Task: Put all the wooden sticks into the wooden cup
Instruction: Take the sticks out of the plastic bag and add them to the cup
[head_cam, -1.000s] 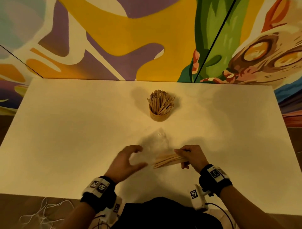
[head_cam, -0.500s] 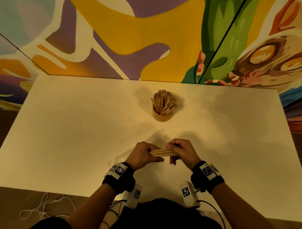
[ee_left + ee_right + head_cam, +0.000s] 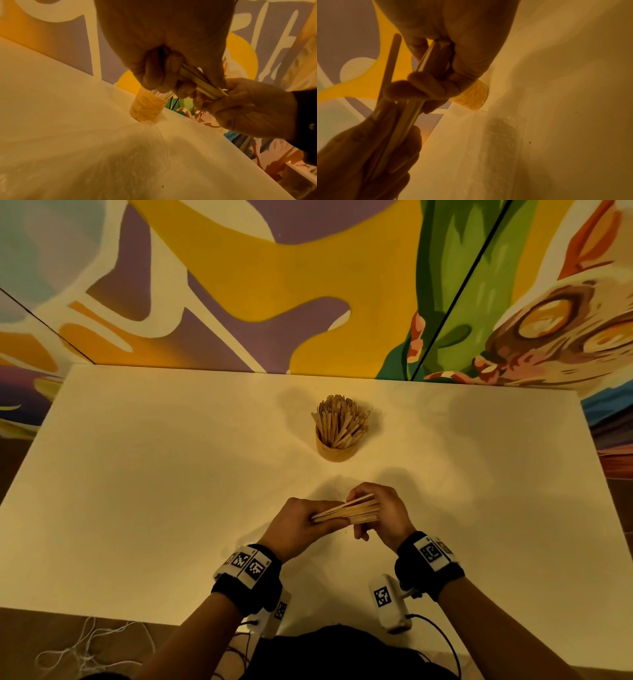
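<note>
A bundle of flat wooden sticks (image 3: 346,511) lies level between both hands, a little above the white table (image 3: 137,491). My left hand (image 3: 301,523) grips its left end and my right hand (image 3: 376,511) grips its right end. The left wrist view shows the sticks (image 3: 200,82) pinched between fingers of both hands. In the right wrist view the sticks (image 3: 409,112) run down to the left hand (image 3: 368,155). The wooden cup (image 3: 335,451), packed with several upright sticks (image 3: 340,421), stands beyond the hands, towards the wall. Its side shows as the cup (image 3: 147,106) and the cup (image 3: 471,96).
A clear plastic bag (image 3: 106,155) lies flat on the table beneath the hands, seen as the bag (image 3: 496,148) too. A painted mural wall (image 3: 274,285) rises right behind the table. White cord (image 3: 85,648) lies on the floor at the near left.
My left hand came in from the plastic bag and took hold of the bundle's left end. Both hands then lifted the sticks slightly, and the bag stayed on the table.
</note>
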### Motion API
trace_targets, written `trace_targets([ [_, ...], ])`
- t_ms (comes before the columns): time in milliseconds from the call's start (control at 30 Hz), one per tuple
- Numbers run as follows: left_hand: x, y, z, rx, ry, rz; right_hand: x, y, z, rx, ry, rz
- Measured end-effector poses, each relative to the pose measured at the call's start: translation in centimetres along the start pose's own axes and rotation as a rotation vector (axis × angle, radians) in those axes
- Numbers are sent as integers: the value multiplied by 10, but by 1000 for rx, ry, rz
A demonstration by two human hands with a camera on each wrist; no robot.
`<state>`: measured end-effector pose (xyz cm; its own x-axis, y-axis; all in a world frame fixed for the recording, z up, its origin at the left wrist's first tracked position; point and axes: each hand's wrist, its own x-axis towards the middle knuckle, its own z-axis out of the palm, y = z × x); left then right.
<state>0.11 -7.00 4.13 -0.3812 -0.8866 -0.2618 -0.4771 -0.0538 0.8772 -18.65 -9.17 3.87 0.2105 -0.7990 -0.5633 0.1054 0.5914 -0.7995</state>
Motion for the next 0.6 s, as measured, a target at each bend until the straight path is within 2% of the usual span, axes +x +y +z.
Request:
trace_targets([
  [133, 4, -4, -4, -13, -4, -20, 4, -1, -1, 90, -30, 68],
  [267, 10, -3, -10, 1, -18, -13, 7, -6, 2, -47, 3, -17],
  [367, 16, -2, -13, -34, 28, -59, 16, -9, 5, -144, 35, -56],
  [467, 24, 1, -17, -204, 168, -154, 28, -17, 7, -144, 67, -54],
  [600, 43, 4, -19, -612, 440, -272, 41, -31, 12, -134, 89, -137],
])
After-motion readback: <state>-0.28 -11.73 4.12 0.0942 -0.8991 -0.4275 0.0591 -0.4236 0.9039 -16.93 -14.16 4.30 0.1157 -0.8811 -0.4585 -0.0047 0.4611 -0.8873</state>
